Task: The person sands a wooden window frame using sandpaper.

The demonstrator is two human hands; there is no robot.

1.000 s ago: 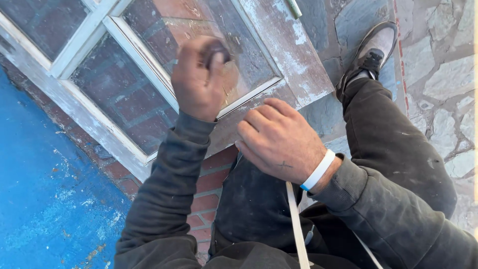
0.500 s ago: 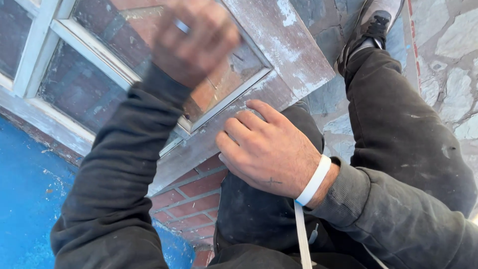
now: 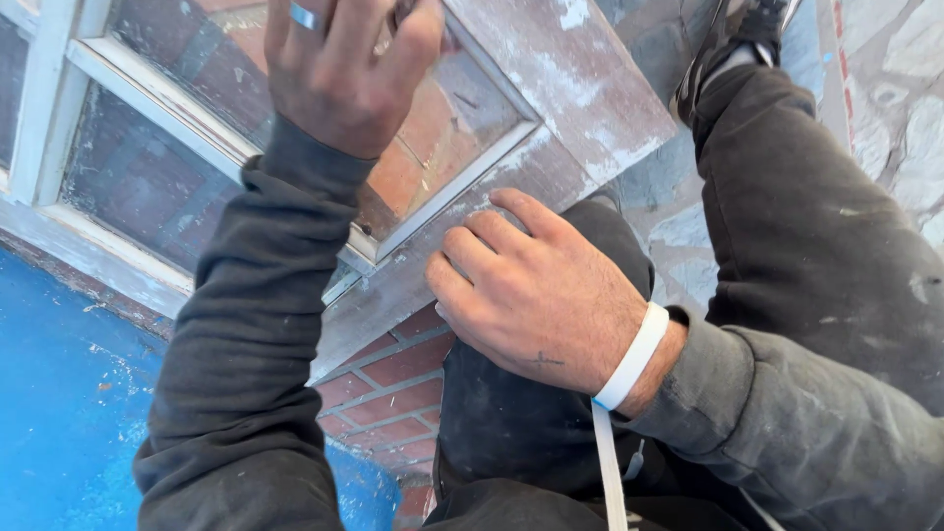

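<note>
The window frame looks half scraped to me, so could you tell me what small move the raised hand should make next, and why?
Probably bring the left hand back down to the frame's inner edge beside the glass pane. It is lifted over the pane, while the right hand presses the window frame, whose worn paint is patchy there.

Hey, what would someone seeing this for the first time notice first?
Two bare hands on an old white-painted wooden window frame: the left hand, wearing a silver ring, is raised over the glass at the top, while the right hand, with a white wristband, presses on the frame's lower rail. A bright blue painted surface fills the lower left.
</note>
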